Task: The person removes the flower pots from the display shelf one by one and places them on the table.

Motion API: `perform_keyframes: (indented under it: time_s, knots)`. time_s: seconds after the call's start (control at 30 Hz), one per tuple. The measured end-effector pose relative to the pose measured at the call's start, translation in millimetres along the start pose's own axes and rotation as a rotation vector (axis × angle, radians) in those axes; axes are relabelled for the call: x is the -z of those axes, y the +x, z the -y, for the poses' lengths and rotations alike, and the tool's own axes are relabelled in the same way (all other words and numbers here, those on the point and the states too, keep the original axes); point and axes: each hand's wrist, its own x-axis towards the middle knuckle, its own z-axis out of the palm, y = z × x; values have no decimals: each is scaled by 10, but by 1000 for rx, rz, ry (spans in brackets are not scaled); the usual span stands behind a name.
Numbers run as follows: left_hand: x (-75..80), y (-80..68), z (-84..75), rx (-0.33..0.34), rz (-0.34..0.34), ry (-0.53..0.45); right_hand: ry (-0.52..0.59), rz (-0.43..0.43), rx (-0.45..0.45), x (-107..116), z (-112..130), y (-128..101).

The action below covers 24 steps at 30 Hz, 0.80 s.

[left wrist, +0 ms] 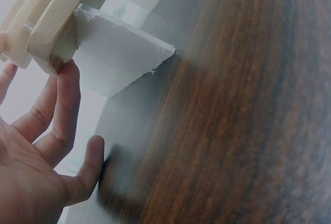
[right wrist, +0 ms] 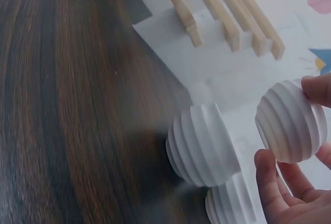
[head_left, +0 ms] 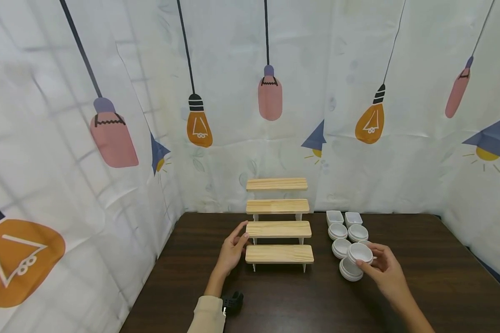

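Note:
My right hand (head_left: 385, 270) holds a small white round ribbed pot (head_left: 360, 253) between thumb and fingers. In the right wrist view this pot (right wrist: 292, 121) is tilted and apart from another ribbed pot (right wrist: 201, 144) beside it. In the head view it overlaps a white pot (head_left: 351, 269) on the table. At the left end of a four-tier wooden step shelf (head_left: 278, 229), my left hand (head_left: 231, 252) has its fingertips against the boards. The left wrist view shows one fingertip touching the rounded end of a wooden board (left wrist: 44, 45), over a clear support panel (left wrist: 119, 48).
Behind the held pot, several white round pots (head_left: 337, 230) and two square white pots (head_left: 334, 216) stand in two rows on the dark brown table (head_left: 300, 300). A pale curtain (head_left: 233, 162) printed with lamps hangs behind and at both sides.

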Motion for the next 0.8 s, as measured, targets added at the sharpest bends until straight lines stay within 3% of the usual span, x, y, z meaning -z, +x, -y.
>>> perform_keyframes:
  time_s: [0.37, 0.63, 0.8]
  knots:
    - [-8, -12, -21, 16, -2, 3, -183, -26, -71, 175, -49, -8]
    - [-1, -68, -206, 35, 19, 7, -179, -22, -95, 271, -105, -12]
    - [-11, -59, -130, 30, 6, -2, -176, -19, -103, 333, -164, -11]
